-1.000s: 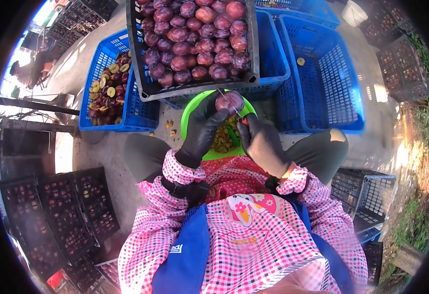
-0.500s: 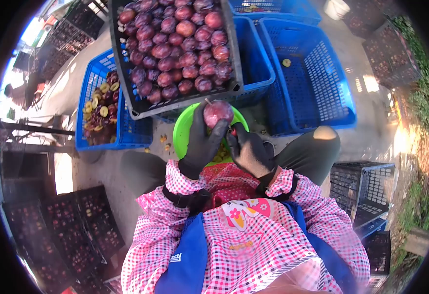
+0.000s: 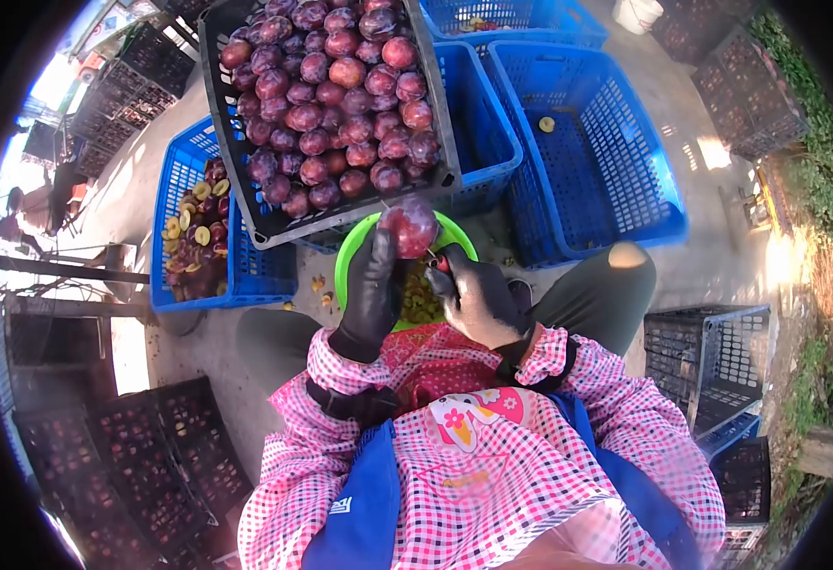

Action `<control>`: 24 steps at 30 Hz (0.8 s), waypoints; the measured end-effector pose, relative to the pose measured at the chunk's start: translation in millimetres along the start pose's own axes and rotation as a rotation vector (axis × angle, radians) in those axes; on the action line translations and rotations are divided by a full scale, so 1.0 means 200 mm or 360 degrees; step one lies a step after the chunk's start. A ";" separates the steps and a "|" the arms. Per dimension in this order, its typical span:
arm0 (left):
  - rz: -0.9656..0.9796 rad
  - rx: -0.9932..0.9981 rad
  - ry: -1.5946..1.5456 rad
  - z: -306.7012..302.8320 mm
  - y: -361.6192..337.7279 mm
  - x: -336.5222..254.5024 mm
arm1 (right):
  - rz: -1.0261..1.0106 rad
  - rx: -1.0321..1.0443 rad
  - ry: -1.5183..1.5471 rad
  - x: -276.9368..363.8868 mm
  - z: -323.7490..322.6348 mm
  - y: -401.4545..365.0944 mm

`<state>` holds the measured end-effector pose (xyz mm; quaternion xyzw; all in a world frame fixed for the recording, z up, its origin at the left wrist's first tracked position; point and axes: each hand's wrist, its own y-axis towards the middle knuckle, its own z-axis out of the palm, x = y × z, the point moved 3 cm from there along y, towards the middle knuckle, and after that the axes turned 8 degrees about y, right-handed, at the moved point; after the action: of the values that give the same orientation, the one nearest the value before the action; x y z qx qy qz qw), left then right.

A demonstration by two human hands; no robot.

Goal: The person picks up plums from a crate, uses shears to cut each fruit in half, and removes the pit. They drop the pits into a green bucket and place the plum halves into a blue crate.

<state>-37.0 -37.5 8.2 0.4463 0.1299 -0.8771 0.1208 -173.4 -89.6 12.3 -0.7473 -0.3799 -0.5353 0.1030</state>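
My gloved left hand [image 3: 371, 294] is closed around a large purple-red plum [image 3: 409, 226], gripping it over the far rim of a bright green basin [image 3: 344, 271]. My gloved right hand [image 3: 485, 302] is closed on a small red-handled tool [image 3: 443, 263], whose thin metal tip points toward the plum's underside. Inside the basin, between my wrists, lie small yellowish fruit pieces [image 3: 420, 302]. Just beyond the basin, a black crate [image 3: 451, 180] heaped with whole plums [image 3: 340, 114] is propped at a slant.
At left, a blue crate [image 3: 255, 285] holds cut plums with yellow flesh. A blue crate [image 3: 668, 204] on the right has one cut piece inside. Black crates [image 3: 141, 456] of fruit stand at lower left, and a black crate [image 3: 711, 366] is by my right knee.
My view has shifted slightly. The plum sits a little farther left and lower in view, and more of the red handle shows in my right hand.
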 end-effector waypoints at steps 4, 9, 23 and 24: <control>0.0264 -0.0127 0.0811 -0.05 0.00 -0.01 | 0.0137 0.0064 0.0063 0.00 0.01 -0.01; 0.0617 -0.0065 0.1581 -0.15 0.04 -0.02 | 0.0258 0.0174 0.0287 0.05 -0.06 0.01; 0.0768 -0.0176 0.1402 -0.05 -0.06 0.21 | -0.0128 -0.0323 0.0114 -0.05 -0.05 0.15; 0.0895 -0.0208 0.1462 0.03 -0.07 0.11 | -0.0047 -0.0339 0.0302 -0.11 -0.02 0.14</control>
<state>-59.3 -28.8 -5.1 0.7929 0.0992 -0.5157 0.3091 -159.4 -121.5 1.9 -0.6944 -0.3206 -0.6422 0.0507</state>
